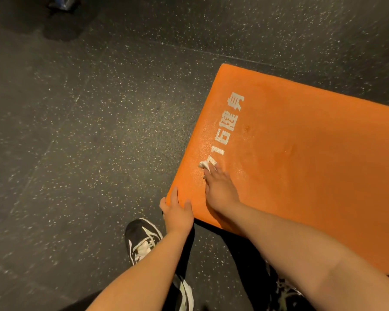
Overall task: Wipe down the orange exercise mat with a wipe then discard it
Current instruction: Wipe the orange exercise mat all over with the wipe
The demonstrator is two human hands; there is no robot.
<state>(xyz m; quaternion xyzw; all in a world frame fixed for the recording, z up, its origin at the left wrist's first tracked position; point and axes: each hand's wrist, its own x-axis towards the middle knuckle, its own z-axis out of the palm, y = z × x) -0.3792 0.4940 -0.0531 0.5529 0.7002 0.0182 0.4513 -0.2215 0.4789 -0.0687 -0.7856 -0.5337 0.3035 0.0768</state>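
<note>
Where the crumpled white wipe point(204, 164) presses, the orange mat point(312, 153) looks glossy

White print on the orange mat point(323, 176) reads "16健身"

The mat point(312, 164) lies on the floor point(99, 131), right of frame. The left hand point(177, 212) rests on its lower-left corner. Just right, the right hand point(220, 191) presses the wipe point(205, 164) onto it.
</note>
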